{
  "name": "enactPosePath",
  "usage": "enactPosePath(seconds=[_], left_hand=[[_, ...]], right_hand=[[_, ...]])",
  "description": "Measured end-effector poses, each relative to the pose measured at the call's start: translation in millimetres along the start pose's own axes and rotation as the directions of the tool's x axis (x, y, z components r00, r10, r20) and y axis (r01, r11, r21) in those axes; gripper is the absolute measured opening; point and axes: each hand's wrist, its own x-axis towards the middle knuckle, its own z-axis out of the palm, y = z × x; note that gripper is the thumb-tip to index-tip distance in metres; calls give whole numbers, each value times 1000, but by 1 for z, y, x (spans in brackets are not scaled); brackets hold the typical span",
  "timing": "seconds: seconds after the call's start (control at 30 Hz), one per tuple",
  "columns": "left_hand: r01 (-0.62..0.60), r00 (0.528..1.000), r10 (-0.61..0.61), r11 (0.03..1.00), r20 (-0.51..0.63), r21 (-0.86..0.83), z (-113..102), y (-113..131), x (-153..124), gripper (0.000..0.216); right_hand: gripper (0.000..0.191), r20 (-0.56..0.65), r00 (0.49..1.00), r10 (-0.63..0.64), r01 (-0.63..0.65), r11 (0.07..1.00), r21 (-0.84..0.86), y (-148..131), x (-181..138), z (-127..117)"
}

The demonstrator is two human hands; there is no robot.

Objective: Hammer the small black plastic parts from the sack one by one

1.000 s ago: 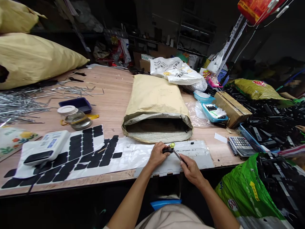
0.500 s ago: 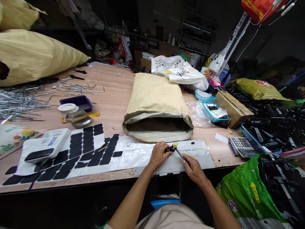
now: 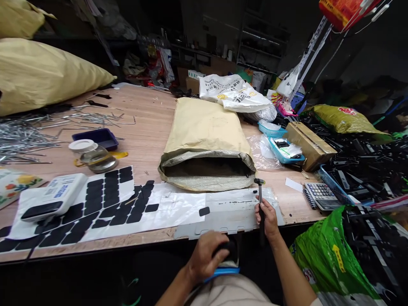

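Note:
My right hand (image 3: pixel 267 217) grips the shaft of a small hammer (image 3: pixel 259 192) that stands upright over the grey plastic panel (image 3: pixel 229 210) at the table's front edge. My left hand (image 3: pixel 208 256) has dropped below the table edge and its fingers curl over a dark object (image 3: pixel 227 248) by a blue-rimmed container (image 3: pixel 223 272); what it is I cannot make out. A single black pad (image 3: pixel 204 211) lies on the white sheet (image 3: pixel 178 206) left of the panel.
An open tan sack (image 3: pixel 205 140) lies in the middle of the wooden table. At the left are black pad sheets (image 3: pixel 108 199), a white device (image 3: pixel 52 197), a jar (image 3: pixel 95 155) and metal rods (image 3: pixel 25 138). A calculator (image 3: pixel 321 194), boxes and black parts crowd the right.
My left hand let go of the small black part and moved down below the table edge. My right hand shifted right and stood the hammer upright. A black pad now lies on the sheet.

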Motion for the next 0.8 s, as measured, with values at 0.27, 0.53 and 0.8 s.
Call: enactPosePath(seconds=[0.27,0.53,0.8], left_hand=[[713,633,-741,671,224,202,40,-37,-34,42],[776,464,-818,560,339,290,51,-58,-34,49],[575,670,-328,797,667,-186,6,33,40,40]], right_hand=[[44,47,999,1,1,999,-55,2,-2,6],[45,49,999,-6,9,997,-72,1,-4,9],[45,52,999,-12,15,997,-75,8,-2,6]])
